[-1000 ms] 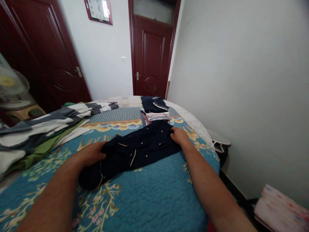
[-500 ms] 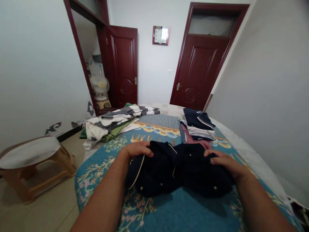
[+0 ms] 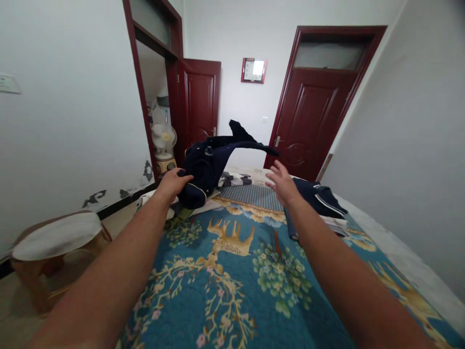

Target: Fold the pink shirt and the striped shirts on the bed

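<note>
A: What took up the most room?

B: A teal quilt (image 3: 250,271), patterned with a golden deer, blossoms and green clusters, spread out below both forearms. Past it came two dark red doors: one in the right-hand frame (image 3: 316,116), closed, and one farther left (image 3: 199,97), swung away from its doorway.

A: And after those?

B: A stool (image 3: 60,237) with a pale top, on the floor to the left. Then the dark navy garment (image 3: 201,167), aloft over the far left of the quilt. One tip pointed up and a narrow end stretched out to the right.

A: Was it clear of the other clothes?

B: I couldn't tell; it partly hid a loose heap (image 3: 234,179) with grey and white cloth. A folded stack (image 3: 319,196), a navy piece with white stripes on top, lay on the right, partly behind the right forearm. A white fan (image 3: 163,138) stood beyond the doorway, and a red-edged frame (image 3: 254,71) hung between the doors.

A: The hands?

B: The left hand (image 3: 174,185) gripped the garment's near end, close to its pale piping. The right hand (image 3: 282,182) was spread wide, fingers apart, just below the narrow end.

A: Anything smaller?

B: A white switch (image 3: 265,119) on the back wall.
</note>
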Demonstrator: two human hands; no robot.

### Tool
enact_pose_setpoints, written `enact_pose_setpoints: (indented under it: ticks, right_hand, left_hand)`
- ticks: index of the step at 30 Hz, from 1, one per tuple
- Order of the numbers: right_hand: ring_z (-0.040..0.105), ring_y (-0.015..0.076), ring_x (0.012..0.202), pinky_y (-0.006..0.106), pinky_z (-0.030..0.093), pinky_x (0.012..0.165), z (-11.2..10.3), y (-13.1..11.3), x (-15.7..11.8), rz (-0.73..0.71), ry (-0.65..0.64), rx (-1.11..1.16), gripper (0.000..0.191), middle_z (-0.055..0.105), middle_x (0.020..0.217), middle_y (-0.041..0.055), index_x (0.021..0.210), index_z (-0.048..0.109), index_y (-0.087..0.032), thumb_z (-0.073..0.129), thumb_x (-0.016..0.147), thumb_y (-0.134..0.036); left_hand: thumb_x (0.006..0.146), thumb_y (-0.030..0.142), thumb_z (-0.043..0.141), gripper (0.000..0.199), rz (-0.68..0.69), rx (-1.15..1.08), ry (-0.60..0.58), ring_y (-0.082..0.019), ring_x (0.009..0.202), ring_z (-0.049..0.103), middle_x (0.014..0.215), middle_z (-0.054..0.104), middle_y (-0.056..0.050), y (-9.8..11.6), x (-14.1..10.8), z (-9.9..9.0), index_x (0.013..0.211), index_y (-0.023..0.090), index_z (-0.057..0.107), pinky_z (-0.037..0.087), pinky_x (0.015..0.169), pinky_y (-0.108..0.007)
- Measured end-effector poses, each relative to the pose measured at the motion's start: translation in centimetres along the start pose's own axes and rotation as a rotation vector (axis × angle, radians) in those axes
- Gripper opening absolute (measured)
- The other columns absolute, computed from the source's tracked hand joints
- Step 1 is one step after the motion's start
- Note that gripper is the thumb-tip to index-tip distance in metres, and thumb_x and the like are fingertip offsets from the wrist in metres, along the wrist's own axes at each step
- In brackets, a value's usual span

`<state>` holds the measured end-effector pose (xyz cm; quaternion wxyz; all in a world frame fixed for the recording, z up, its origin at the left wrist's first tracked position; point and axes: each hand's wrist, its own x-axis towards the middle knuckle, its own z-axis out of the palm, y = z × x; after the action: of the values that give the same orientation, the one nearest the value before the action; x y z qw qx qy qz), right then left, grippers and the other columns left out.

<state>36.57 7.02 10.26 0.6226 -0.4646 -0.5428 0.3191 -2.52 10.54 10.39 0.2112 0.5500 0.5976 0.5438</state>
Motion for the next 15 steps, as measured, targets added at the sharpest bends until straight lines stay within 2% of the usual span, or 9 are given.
enact_pose_setpoints:
  ticks: [2, 3, 6, 9, 12, 15]
  right_hand:
    - [0.065, 0.0290, 0.131, 0.051, 0.056, 0.106, 1.1, 5.0, -5.3, 0.017, -0.122, -0.224, 0.074, 0.055, 0.160, 0.0163, 0.159, 0.050, -0.028, 0.067, 0.088, -0.038]
    - [0.066, 0.0292, 0.129, 0.052, 0.054, 0.110, 1.3, 7.4, -8.3, -0.019, -0.174, -0.341, 0.067, 0.060, 0.156, 0.0156, 0.155, 0.056, -0.026, 0.065, 0.088, -0.036]
    - [0.058, 0.0310, 0.142, 0.055, 0.041, 0.124, 1.1, 12.4, -15.9, -0.194, -0.285, -0.678, 0.049, 0.066, 0.149, 0.0139, 0.139, 0.071, -0.024, 0.062, 0.091, -0.025]
    - [0.058, 0.0285, 0.141, 0.050, 0.041, 0.125, 0.5, 13.3, -19.3, -0.279, -0.396, -0.810, 0.042, 0.067, 0.147, 0.0133, 0.135, 0.074, -0.022, 0.058, 0.096, -0.023]
    - [0.062, 0.0267, 0.137, 0.046, 0.043, 0.123, 0.0, 12.2, -19.5, -0.292, -0.433, -0.852, 0.035, 0.070, 0.143, 0.0124, 0.129, 0.076, -0.022, 0.059, 0.098, -0.024]
    - [0.063, 0.0265, 0.136, 0.044, 0.044, 0.122, 0.1, 11.3, -19.1, -0.291, -0.414, -0.875, 0.034, 0.071, 0.142, 0.0121, 0.127, 0.076, -0.021, 0.060, 0.098, -0.022]
  left_hand:
    - [0.070, 0.033, 0.084, 0.037, -0.046, 0.198, -0.029, -0.023, 0.085, 0.068, 0.087, 0.076, -0.005, -2.6, 0.8, -0.8, 0.101, 0.015, 0.074, 0.052, 0.079, -0.031]
    - [0.071, 0.031, 0.083, 0.036, -0.060, 0.288, -0.045, -0.023, 0.086, 0.069, 0.089, 0.077, -0.006, -3.9, 0.8, -1.1, 0.103, 0.015, 0.074, 0.052, 0.080, -0.031]
    - [0.075, 0.026, 0.080, 0.038, -0.063, 0.450, -0.052, -0.027, 0.097, 0.070, 0.101, 0.078, -0.010, -6.8, 0.4, -1.5, 0.112, 0.016, 0.075, 0.052, 0.087, -0.034]
    - [0.084, 0.030, 0.077, 0.047, -0.044, 0.545, 0.067, -0.032, 0.113, 0.068, 0.119, 0.075, -0.017, -7.4, -0.4, -1.8, 0.128, 0.014, 0.072, 0.052, 0.098, -0.041]
    - [0.091, 0.038, 0.073, 0.054, -0.028, 0.604, 0.176, -0.034, 0.121, 0.064, 0.136, 0.065, -0.021, -6.5, -1.2, -2.3, 0.141, 0.016, 0.067, 0.051, 0.103, -0.045]
    - [0.095, 0.041, 0.068, 0.057, -0.030, 0.647, 0.190, -0.035, 0.122, 0.063, 0.147, 0.055, -0.022, -6.1, -2.1, -3.2, 0.147, 0.018, 0.063, 0.052, 0.103, -0.050]
